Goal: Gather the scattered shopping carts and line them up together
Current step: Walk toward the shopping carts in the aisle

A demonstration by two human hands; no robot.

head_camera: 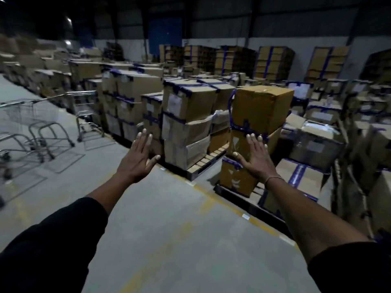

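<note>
Both my arms reach out in front of me over the grey floor. My left hand and my right hand are spread flat with straight fingers and hold nothing. Several metal shopping carts stand far off to the left: a wire-basket cart with its frame facing me, a further cart against the stacked boxes, and parts of others at the left edge. Neither hand touches a cart.
Stacks of taped cardboard boxes on wooden pallets fill the middle and right. A yellow floor line runs along the pallets' edge. Grey concrete floor lies beneath my arms. A tall box stack stands behind my right hand.
</note>
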